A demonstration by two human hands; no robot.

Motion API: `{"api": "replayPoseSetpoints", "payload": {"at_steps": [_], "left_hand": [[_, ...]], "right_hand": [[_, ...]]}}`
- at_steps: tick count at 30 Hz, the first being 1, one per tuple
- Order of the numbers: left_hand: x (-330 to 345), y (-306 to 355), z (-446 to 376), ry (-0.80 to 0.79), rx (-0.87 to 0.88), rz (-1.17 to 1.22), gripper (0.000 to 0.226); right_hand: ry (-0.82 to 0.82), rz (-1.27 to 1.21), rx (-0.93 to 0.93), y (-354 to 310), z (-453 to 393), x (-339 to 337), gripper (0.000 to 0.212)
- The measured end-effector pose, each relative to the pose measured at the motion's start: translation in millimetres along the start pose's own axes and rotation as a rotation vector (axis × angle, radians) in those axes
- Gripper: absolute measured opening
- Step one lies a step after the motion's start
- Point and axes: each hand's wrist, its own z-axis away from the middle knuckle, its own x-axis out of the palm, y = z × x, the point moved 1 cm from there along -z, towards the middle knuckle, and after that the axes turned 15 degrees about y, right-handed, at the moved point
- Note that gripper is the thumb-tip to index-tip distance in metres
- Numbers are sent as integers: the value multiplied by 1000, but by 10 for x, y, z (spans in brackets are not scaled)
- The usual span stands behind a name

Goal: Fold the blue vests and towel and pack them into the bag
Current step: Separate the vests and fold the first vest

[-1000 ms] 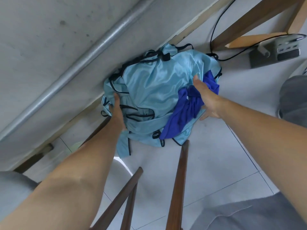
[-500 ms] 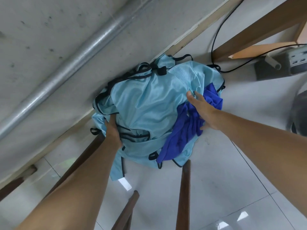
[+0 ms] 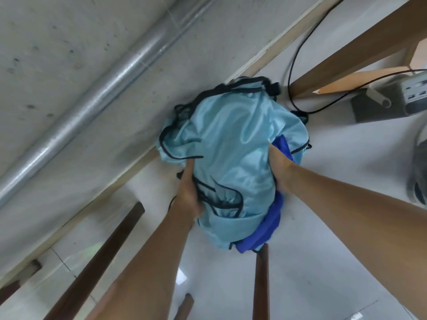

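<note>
Floor (image 3: 323, 227): pale glossy tiles, which I am seeing run up to a wooden skirting strip (image 3: 129, 172) at the foot of the concrete wall. Lying directly on it, as I am reading it: a crumpled heap of light blue vests (image 3: 233, 144) with black edging, against the skirting; a darker blue towel (image 3: 268, 229) tucked along the heap's right side; a black cable (image 3: 298, 56) trailing past a light wooden leg (image 3: 351, 54); dark wooden legs (image 3: 260, 282) standing nearer me; a grey box (image 3: 379, 107) at right.
</note>
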Motion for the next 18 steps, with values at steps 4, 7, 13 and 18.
{"api": "replayPoseSetpoints", "payload": {"at_steps": [4,7,13,18], "left_hand": [[428,13,70,-27,-49,-43,78],[515,-29,137,-38,-90,-20,75],[496,-167,434,-57,-81,25,71],[424,-43,818,-119,1,-56,53]], "right_hand": [[18,-78,5,-38,-33,-292,46],[6,-50,13,-141,35,-369,45],[-2,97,51,-201,363,-338,46],[15,37,24,-125,671,-388,46]]}}
